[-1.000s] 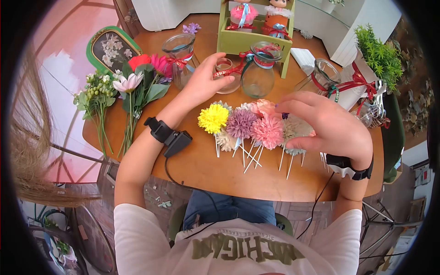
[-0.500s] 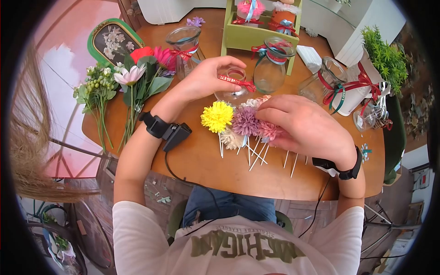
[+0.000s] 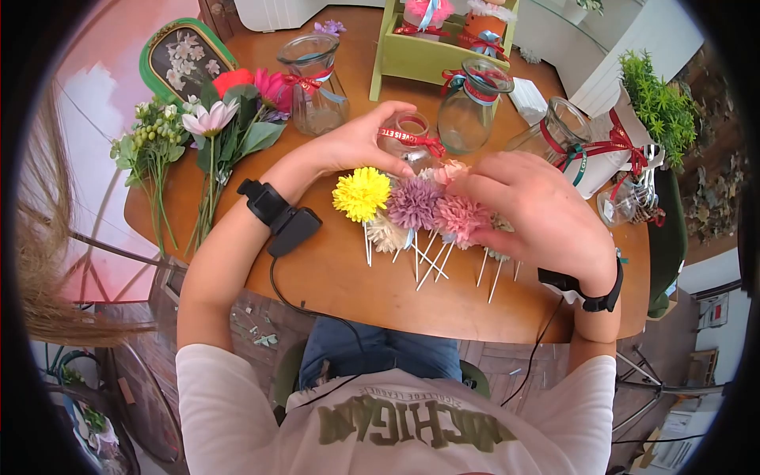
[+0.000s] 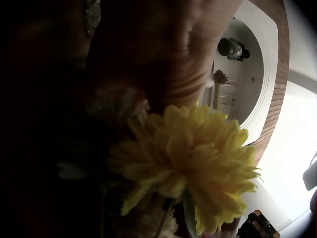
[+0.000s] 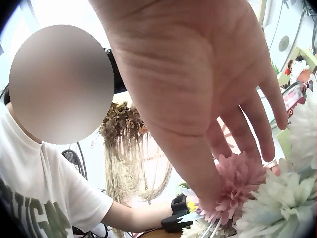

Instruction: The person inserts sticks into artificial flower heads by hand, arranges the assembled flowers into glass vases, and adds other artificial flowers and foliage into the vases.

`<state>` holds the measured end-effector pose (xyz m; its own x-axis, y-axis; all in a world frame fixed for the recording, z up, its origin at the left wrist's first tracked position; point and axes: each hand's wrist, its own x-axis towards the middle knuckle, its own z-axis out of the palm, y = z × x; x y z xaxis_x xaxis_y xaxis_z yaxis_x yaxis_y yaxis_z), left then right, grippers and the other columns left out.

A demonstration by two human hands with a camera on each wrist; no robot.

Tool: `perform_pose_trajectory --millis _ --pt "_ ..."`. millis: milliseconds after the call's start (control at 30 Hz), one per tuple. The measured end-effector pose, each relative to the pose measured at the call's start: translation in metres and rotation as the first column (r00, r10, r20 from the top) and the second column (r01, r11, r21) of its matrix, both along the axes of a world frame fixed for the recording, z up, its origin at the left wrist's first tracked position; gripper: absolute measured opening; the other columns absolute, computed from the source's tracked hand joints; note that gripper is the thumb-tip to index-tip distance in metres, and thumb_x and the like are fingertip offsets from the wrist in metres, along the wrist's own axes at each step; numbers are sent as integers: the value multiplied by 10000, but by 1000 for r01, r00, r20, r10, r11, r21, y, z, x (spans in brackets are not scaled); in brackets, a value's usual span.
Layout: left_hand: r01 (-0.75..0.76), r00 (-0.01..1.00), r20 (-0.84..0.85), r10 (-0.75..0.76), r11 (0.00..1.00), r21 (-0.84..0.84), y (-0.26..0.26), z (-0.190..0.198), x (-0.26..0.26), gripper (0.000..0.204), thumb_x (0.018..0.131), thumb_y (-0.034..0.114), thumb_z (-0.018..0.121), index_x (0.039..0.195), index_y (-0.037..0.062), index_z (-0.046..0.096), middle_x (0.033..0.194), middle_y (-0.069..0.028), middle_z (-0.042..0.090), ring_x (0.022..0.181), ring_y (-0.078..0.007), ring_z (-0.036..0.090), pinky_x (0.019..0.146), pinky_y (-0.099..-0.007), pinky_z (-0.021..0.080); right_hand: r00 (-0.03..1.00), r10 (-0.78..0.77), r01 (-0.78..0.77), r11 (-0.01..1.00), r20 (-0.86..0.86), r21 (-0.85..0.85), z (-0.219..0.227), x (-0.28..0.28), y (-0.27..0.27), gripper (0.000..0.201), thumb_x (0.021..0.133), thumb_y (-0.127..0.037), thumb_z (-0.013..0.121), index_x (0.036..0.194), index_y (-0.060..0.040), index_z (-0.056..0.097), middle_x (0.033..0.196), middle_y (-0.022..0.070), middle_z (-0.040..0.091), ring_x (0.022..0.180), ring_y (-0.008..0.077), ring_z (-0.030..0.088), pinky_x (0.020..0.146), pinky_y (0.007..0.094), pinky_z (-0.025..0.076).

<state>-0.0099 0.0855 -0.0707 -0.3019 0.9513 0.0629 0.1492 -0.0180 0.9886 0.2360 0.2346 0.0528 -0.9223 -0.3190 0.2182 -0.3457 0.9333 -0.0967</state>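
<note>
Little jar pulled in close, right hand now down at the flowers

So compared with a second ago, the small jar with the red ribbon has come nearer the person. It's now just past the far side of the flower bunch, left of the glass vase. The left hand has it, fingers curled round the far side and thumb at the near side. Can't tell if the base is touching the table or the blooms.

The right hand was hovering further right a second back; now it's at the pink flower, thumb on one side and fingers round the other. Whether that's a real pinch or just touching, I honestly can't tell, even from the right wrist view.

The yellow flower on the left and the purple flower next to it haven't really budged.

My read: jar's sorted, flower's still being picked, since the pink one hasn't left the bunch.
</note>
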Motion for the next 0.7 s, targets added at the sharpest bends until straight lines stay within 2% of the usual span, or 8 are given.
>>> perform_pose_trajectory --millis 67,200,267,400,467,500,567,700 --pt "27 990 -138 -20 998 50 3 -6 -3 939 743 7 872 1512 32 334 1468 -135 474 1388 -218 454 1077 -359 484 997 -4 4 1000 81 -6 -1 -1 0 407 728 -113 803 1108 -82 661 973 96 660 992 329 630 874 448 497" --pt "2 988 -153 6 999 53 4 -10 -9 929 729 20 885 1498 42 365 1460 -128 486 1396 -219 441 1127 -358 431 997 61 -63 997 -46 -35 -1 -6 5 302 721 -88 794 1001 -64 685 894 96 662 918 331 642 822 446 507" --pt "54 997 -65 -49 996 69 3 -9 -10 960 691 158 941 1478 38 403 1460 -134 497 1381 -238 459 1132 -357 396 989 126 -135 984 -77 -121 8 -4 14 225 714 -58 786 920 -50 696 867 95 671 865 335 648 755 435 516" --pt "82 996 -53 -78 993 90 4 -6 -12 926 702 129 927 1470 44 416 1437 -110 516 1335 -222 499 1093 -349 434 991 48 -73 977 -126 -200 28 4 21 228 727 -51 796 934 -25 703 881 104 681 851 331 652 732 399 524" --pt "83 996 5 -83 996 45 3 -6 -11 907 714 101 912 1470 39 414 1428 -100 518 1296 -213 529 1048 -345 472 994 48 -62 988 -101 -140 30 5 11 283 717 -81 818 968 -25 700 919 114 684 862 328 658 742 404 527" --pt "78 996 34 -79 996 44 3 -7 -11 869 718 68 900 1456 43 442 1454 -104 503 1364 -215 479 1140 -344 397 995 70 -78 990 -66 -121 23 2 5 317 712 -102 826 993 -29 698 943 113 687 877 327 660 753 410 527" --pt "81 995 45 -84 995 59 3 -8 -10 871 718 69 900 1458 44 441 1454 -106 503 1369 -216 475 1143 -346 396 998 68 -68 998 11 -12 14 -1 -7 368 716 -141 828 1043 -46 688 973 101 685 931 315 662 809 417 523" --pt "96 993 62 -101 993 75 1 -8 -10 875 724 75 897 1466 46 434 1456 -111 504 1390 -221 458 1153 -357 391 994 49 -38 993 -100 114 -10 -7 -25 345 707 -99 796 1029 -87 672 962 77 671 970 299 655 870 411 514"
